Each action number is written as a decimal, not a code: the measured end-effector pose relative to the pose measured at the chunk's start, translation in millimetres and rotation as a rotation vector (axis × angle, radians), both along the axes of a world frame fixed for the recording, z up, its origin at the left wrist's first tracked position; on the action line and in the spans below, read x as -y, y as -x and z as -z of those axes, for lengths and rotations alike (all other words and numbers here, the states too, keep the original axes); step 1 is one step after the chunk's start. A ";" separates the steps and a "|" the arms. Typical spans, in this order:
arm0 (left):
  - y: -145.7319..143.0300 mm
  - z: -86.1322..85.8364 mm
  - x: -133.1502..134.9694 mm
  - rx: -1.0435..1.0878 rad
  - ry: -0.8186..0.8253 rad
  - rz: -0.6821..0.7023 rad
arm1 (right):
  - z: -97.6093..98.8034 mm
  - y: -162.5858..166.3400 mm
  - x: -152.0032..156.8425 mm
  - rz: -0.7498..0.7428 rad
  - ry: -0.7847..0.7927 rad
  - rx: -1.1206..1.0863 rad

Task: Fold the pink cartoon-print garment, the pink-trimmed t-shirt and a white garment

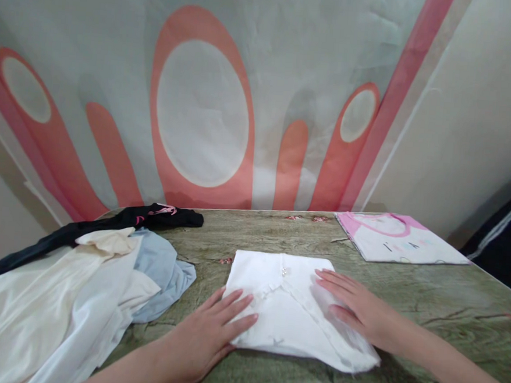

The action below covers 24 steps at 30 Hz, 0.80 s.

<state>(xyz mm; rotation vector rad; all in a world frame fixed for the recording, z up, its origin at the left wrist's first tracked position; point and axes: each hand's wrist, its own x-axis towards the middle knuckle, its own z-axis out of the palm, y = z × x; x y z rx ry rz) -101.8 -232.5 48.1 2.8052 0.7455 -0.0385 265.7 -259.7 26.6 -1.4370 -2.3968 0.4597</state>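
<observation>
A white garment [281, 321] lies folded into a rough rectangle in front of me, with a small shiny ornament near its far edge. Its lower right corner sticks out loosely. My left hand [206, 334] rests on the garment's left side, fingers stretched out and apart. On the right side, my right hand [356, 306] touches the cloth with its fingers extended and the thumb held apart. Neither hand grips the fabric visibly.
Loose clothes lie in a heap on the left: cream-white cloth [56, 294], a light blue piece [164, 278] and a black garment [104, 225]. A folded pink-and-white shirt [401, 239] is at the back right of the wooden table [440, 303]. Dark striped cloth [506, 238] shows beyond the right edge.
</observation>
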 end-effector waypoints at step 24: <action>-77.5 11.9 -47.0 -0.019 -0.013 0.122 | 15.2 -8.8 -97.7 -0.101 0.024 -0.019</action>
